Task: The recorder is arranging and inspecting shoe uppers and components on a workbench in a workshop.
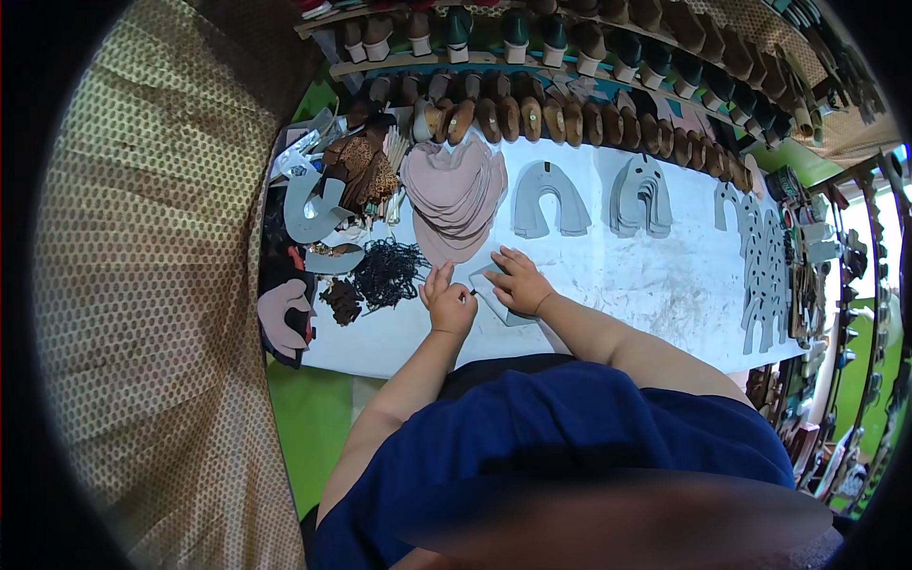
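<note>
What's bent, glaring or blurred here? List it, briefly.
Head view: the upper shoe shelf bows in an arc, and black vignetting rounds off the corners; head view: bright glare washes out the window area at far right; head view: a smeared patch blurs the bottom, while the left hand and right hand look reasonably clear.

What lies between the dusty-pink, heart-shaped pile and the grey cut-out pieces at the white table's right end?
A fanned stack of grey, arch-shaped pieces, then a second grey, arch-shaped stack; the head view shows both.
</note>
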A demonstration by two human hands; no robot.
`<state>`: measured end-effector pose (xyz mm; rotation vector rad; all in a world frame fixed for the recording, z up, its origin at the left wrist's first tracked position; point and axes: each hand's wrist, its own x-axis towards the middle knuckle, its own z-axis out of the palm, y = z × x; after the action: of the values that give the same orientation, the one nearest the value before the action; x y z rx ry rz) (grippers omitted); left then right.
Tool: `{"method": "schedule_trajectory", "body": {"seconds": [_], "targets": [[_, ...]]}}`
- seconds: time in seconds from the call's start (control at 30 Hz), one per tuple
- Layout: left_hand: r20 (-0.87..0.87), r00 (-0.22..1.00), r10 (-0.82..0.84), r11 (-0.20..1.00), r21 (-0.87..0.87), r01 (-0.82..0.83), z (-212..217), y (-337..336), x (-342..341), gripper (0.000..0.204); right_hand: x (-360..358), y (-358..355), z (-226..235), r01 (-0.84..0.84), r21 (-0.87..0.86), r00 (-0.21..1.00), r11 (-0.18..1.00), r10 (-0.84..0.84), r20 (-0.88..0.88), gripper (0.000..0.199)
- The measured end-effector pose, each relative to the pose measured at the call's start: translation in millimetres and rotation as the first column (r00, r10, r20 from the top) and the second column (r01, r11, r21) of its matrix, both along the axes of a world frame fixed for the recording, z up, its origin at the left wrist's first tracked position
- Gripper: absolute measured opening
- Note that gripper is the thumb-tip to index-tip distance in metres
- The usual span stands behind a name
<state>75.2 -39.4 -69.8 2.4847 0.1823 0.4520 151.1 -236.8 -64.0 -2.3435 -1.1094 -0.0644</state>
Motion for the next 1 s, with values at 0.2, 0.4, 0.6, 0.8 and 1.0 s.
{"method": "schedule_trajectory", "body": {"seconds": [0.2,0.4,0.6,0.8,1.0], "targets": [[-0.019,1.000,-0.002,1.000,-0.015,0.002,5,0,-1,0.007,1,0,-2,-0.003,-0.008,1.000,1.000,0.003,-0.002,0.042],[-0.072,0.997,-0.033,0.999,-0.001,0.033,15,-1,-2,0.006,1,-2,2,-0.018,-0.038,1.000,0.999,0.018,-0.007,0.046],[0.003,1.000,-0.029,0.992,-0.121,0.029,11,8,-10,0.024,3,-3,-2,0.006,0.057,0.996,0.998,0.000,-0.093,0.057],[-0.096,0.959,-0.267,0.953,0.119,0.278,26,20,-12,0.052,3,-1,-7,0.027,0.072,0.997,0.997,-0.022,-0.077,0.050],[-0.379,0.832,-0.405,0.823,0.245,0.512,25,26,-22,0.057,1,1,-2,0.041,0.072,0.998,0.997,-0.036,-0.058,0.048]]}}
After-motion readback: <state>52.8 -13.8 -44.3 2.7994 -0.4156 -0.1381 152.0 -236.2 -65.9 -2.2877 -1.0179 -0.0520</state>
